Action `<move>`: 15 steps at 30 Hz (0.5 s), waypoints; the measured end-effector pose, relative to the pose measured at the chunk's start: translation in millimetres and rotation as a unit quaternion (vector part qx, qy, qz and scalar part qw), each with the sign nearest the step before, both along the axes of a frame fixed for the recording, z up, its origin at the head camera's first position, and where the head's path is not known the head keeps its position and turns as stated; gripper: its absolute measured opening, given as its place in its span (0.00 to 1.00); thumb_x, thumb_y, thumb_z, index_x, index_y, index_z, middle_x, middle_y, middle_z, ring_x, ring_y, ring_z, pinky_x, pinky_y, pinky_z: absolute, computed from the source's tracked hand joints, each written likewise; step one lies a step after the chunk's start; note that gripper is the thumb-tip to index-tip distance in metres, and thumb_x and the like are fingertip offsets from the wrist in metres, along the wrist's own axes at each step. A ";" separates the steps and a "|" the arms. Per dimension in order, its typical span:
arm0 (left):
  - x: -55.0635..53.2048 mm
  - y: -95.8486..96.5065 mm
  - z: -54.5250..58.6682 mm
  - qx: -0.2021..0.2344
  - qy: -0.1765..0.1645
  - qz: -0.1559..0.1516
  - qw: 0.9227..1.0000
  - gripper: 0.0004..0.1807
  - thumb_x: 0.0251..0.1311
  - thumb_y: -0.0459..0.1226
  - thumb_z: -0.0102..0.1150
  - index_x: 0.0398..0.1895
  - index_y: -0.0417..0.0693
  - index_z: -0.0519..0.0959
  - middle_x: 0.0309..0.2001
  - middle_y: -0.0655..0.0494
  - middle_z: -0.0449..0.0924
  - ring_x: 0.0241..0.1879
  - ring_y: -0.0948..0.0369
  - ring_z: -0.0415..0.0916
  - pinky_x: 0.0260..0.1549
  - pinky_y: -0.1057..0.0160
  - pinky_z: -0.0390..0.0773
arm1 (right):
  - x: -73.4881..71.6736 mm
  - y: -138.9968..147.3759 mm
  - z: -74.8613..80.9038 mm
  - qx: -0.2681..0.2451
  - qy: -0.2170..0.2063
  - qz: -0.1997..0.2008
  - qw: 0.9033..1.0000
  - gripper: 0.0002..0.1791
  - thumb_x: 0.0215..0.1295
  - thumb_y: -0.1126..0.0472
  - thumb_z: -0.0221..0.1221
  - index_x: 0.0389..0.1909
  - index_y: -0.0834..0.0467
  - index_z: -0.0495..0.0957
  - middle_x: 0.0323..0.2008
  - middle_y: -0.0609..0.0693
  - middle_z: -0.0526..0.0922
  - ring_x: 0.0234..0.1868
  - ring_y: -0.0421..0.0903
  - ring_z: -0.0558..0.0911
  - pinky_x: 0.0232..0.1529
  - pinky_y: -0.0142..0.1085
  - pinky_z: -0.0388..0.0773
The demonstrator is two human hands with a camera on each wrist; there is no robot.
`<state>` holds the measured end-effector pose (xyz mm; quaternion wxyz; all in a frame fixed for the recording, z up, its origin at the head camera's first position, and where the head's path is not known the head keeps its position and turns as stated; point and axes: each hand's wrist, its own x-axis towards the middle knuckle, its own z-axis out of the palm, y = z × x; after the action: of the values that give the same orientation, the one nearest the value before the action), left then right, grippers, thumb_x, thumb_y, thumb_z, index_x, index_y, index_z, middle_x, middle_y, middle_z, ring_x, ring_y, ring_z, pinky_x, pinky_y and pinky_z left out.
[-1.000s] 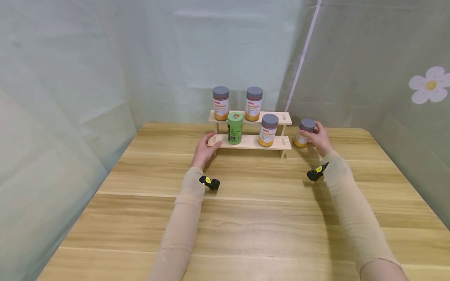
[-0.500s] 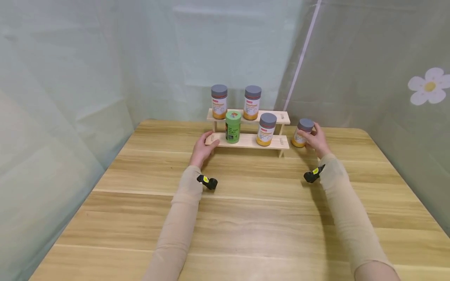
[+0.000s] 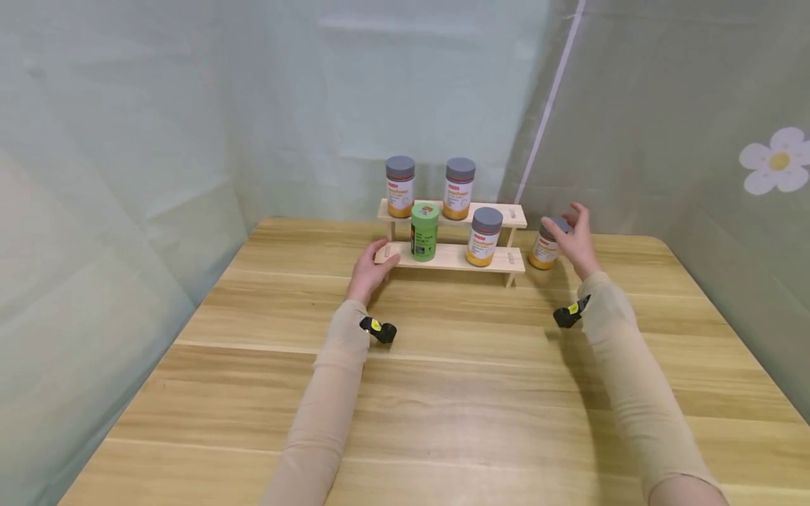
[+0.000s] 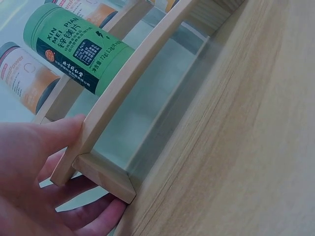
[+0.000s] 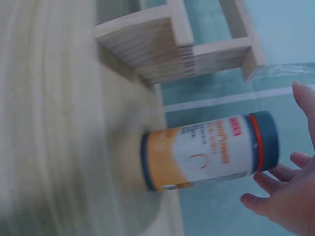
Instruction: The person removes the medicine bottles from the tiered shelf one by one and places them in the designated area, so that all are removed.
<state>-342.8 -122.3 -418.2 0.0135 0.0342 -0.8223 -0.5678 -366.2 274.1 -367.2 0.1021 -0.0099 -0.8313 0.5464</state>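
Note:
My left hand (image 3: 369, 270) grips the left end of the lower board of a two-tier wooden shelf (image 3: 452, 260), thumb on top and fingers underneath. Just right of that thumb stands a green bottle (image 4: 74, 46) with a dark label. Farther right on the same board is a grey-lidded supplement bottle (image 3: 484, 239). Two matching bottles, the left one (image 3: 400, 188) and the right one (image 3: 458, 190), stand on the upper board. Beside the shelf, another such bottle (image 5: 206, 153) stands on the table, and my right hand (image 3: 579, 246) is spread at its lid, fingers loose and not wrapped round it.
The wooden table (image 3: 443, 407) stretches toward me in front of the shelf. A pale curtain (image 3: 430, 91) hangs close behind the table's back edge, with grey cloth on the right. Each wrist carries a small black camera, such as the right one (image 3: 569, 313).
The right hand has loosened from the bottle beside the shelf; its fingers have spread and risen to the lid. The left hand has kept its grip on the shelf.

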 end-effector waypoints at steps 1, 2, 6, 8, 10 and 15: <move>0.2 -0.3 -0.6 0.002 0.000 0.001 1.000 0.33 0.64 0.48 0.59 0.71 0.54 0.63 0.75 0.50 0.57 0.75 0.50 0.53 0.75 0.50 0.52 | 0.0 -0.6 2.1 0.005 0.005 -0.002 1.000 0.49 0.66 0.42 0.55 0.75 0.55 0.37 0.74 0.66 0.51 0.76 0.60 0.52 0.74 0.56 0.53; 0.4 -0.7 -1.2 0.005 -0.001 0.002 1.000 0.33 0.64 0.48 0.59 0.71 0.54 0.63 0.75 0.50 0.57 0.75 0.50 0.52 0.75 0.50 0.52 | 0.4 -1.3 4.5 0.011 0.006 -0.002 1.000 0.49 0.66 0.40 0.55 0.76 0.54 0.37 0.75 0.65 0.51 0.76 0.59 0.51 0.75 0.56 0.53; 1.3 -2.1 -3.4 0.012 -0.003 0.002 1.000 0.33 0.64 0.47 0.59 0.71 0.54 0.63 0.75 0.49 0.57 0.75 0.50 0.52 0.75 0.50 0.51 | 1.9 -4.3 13.0 0.025 0.000 -0.001 1.000 0.51 0.64 0.37 0.55 0.76 0.55 0.39 0.75 0.63 0.52 0.77 0.57 0.52 0.75 0.55 0.54; 2.0 -2.3 -3.5 0.012 -0.001 0.003 1.000 0.33 0.64 0.47 0.59 0.71 0.53 0.63 0.75 0.49 0.57 0.75 0.50 0.53 0.75 0.50 0.52 | 2.5 -5.9 16.7 0.031 -0.001 0.000 1.000 0.51 0.64 0.36 0.54 0.76 0.55 0.40 0.75 0.62 0.53 0.77 0.57 0.52 0.74 0.55 0.54; 2.4 -2.1 -2.9 0.011 0.003 0.004 1.000 0.33 0.64 0.46 0.59 0.71 0.53 0.63 0.75 0.49 0.57 0.75 0.50 0.53 0.75 0.51 0.52 | 2.9 -7.8 20.5 0.040 0.007 -0.002 0.999 0.49 0.64 0.36 0.54 0.76 0.54 0.42 0.75 0.61 0.54 0.77 0.56 0.53 0.75 0.55 0.54; 2.6 0.1 -0.4 0.011 0.013 0.005 1.000 0.33 0.64 0.45 0.59 0.71 0.52 0.63 0.74 0.47 0.59 0.74 0.49 0.55 0.74 0.51 0.54 | 2.4 -16.6 32.1 0.080 0.050 -0.009 0.996 0.42 0.66 0.38 0.54 0.74 0.53 0.51 0.75 0.59 0.56 0.76 0.56 0.54 0.75 0.56 0.52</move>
<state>-340.2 -122.2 -418.6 0.0263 0.0308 -0.8158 -0.5770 -363.9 257.5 -335.0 0.1491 0.0183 -0.8658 0.4773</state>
